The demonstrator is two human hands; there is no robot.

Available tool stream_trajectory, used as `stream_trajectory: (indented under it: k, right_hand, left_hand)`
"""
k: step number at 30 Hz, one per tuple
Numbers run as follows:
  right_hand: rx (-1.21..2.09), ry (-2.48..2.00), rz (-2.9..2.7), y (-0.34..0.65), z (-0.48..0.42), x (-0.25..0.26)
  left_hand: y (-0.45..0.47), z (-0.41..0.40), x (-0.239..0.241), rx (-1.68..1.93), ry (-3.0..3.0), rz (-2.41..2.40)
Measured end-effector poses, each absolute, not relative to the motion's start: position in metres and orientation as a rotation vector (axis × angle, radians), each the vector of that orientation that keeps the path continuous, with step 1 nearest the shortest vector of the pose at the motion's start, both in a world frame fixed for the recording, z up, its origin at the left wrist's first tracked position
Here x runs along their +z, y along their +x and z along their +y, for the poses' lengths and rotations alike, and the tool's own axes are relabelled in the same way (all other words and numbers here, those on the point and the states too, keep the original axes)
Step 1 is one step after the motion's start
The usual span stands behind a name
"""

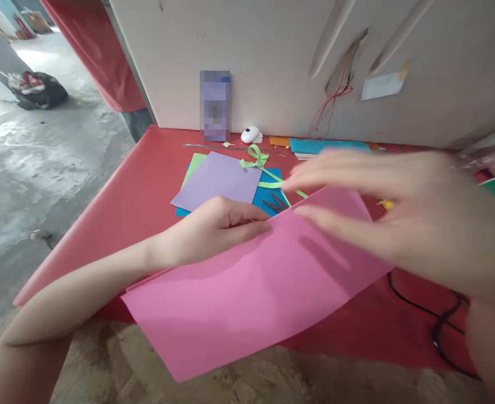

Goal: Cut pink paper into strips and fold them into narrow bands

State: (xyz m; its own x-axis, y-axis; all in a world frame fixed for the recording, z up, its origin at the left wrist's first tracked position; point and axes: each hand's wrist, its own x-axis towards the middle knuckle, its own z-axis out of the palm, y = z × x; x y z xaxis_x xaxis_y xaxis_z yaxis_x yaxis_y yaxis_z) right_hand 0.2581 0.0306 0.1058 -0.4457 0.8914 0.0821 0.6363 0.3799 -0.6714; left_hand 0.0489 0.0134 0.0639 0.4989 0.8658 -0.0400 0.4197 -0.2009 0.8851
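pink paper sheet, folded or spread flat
Folded: the large pink paper sheet shows a doubled edge at its left side, and both hands, left and right, press along its top crease.

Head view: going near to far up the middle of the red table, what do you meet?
Pink sheet held at its far edge by the left hand and the blurred right hand → scissor tips → purple sheet lying on blue paper → green paper strip → small white object by the wall.
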Motion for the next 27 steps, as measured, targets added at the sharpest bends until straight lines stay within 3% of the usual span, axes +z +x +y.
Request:
stream_trajectory:
  k: [4, 11, 27]
  right_hand:
    - [0.831, -1.301, -2.558, 0.242, 0.034, 0.099]
    - [0.837, -1.409, -2.491, 0.250, 0.038, 0.091]
    - [0.905, -1.301, -2.641, 0.256, 0.056, 0.088]
  left_hand:
    - [0.050, 0.012, 0.059, 0.493, 1.768, 1.058]
    - [0.050, 0.016, 0.052, 0.360, 1.857, 1.072]
    - [0.048, 0.012, 0.061, 0.451, 1.898, 1.072]
